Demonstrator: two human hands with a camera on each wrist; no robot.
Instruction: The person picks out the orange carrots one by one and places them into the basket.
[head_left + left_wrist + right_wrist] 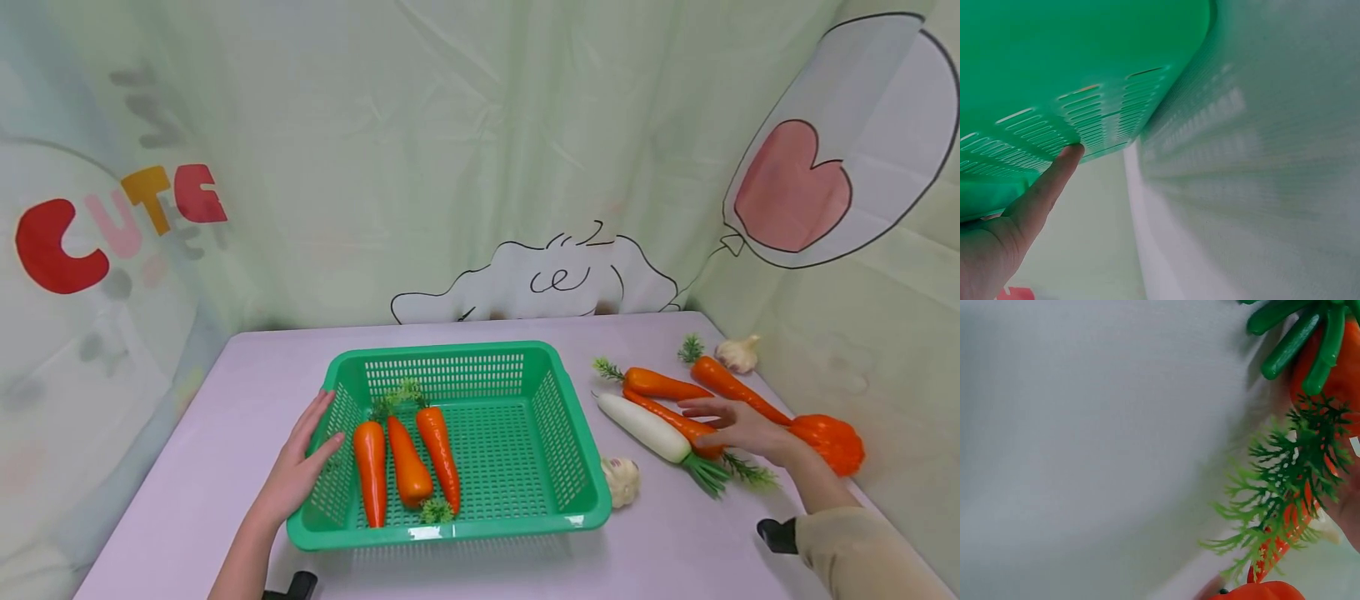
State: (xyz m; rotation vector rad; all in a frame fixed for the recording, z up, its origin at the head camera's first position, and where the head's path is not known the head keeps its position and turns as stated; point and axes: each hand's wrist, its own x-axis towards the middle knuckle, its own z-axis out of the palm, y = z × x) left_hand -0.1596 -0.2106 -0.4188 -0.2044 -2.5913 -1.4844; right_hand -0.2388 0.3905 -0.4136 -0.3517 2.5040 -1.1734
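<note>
My left hand (288, 471) rests against the left side of a green plastic basket (450, 530), fingers extended and thumb apart. In the left wrist view, the thumb (1054, 178) touches the slotted outer wall. Three orange carrots with leafy tops, one being this middle carrot (408, 467), lie inside the basket at its left. Over at the right, my right hand (746, 429) hovers over or touches a carrot (663, 414), fingers spread across it; the contact is hidden. Beside that carrot lies a white radish (637, 423) with green stalks. Its leafy top (1291, 481) shows in the right wrist view.
Behind are two more carrots, a nearer carrot (660, 384) and a farther carrot (731, 385). One garlic bulb (738, 354) sits at the back right, another garlic bulb (622, 482) by the basket's right side. An orange ribbed vegetable (828, 442) lies near the table's right edge.
</note>
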